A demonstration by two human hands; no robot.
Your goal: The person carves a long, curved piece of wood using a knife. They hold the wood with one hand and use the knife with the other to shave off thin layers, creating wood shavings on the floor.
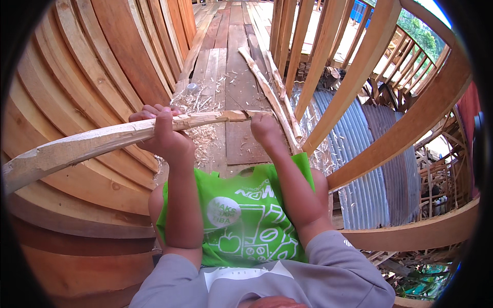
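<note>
A long, pale, partly shaved wooden pole (97, 137) slants across in front of me, its thick end at the far left and its thinner, rough-cut end near my right hand. My left hand (167, 134) is wrapped round the pole, thumb on top. Just below the thin end, my right hand (266, 129) is closed in a fist. What it grips is hidden, though a narrow dark shape shows beside it against the wood. A green printed cloth (241, 210) covers my lap under both forearms.
Curled wood shavings (203, 141) litter the plank floor (236, 38); a small clear cup (192, 88) stands among them. Two peeled poles (269, 92) lie at right along slatted railing (354, 69). Upright boards (77, 66) line the left. Corrugated metal sheets (349, 154) show beyond the railing.
</note>
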